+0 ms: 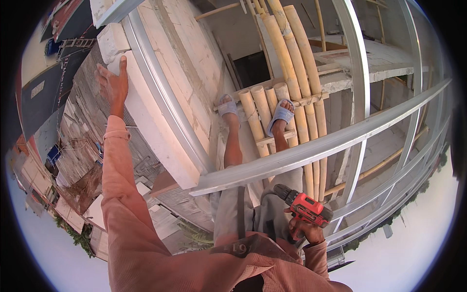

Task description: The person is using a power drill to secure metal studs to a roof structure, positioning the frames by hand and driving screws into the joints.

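Note:
My left hand (114,85) reaches out to the far left, fingers spread. It rests against the outer side of a pale block wall (158,131), near a smaller white block (113,40). A shiny metal channel (163,97) lies lengthwise along this wall. Near my lap, my right hand (302,230) is wrapped around the handle of a red and black cordless drill (310,209), its chuck directed up and to the left. Just beyond the drill, a long silver metal beam (316,146) crosses from the wall's near end toward the far right.
My sandalled feet stand apart, one on lashed bamboo poles (294,63), above a deep drop. More metal beams (361,63) frame the right side. A concrete ledge (384,73) lies below them. Corrugated roofing (97,104) spreads far down on the left.

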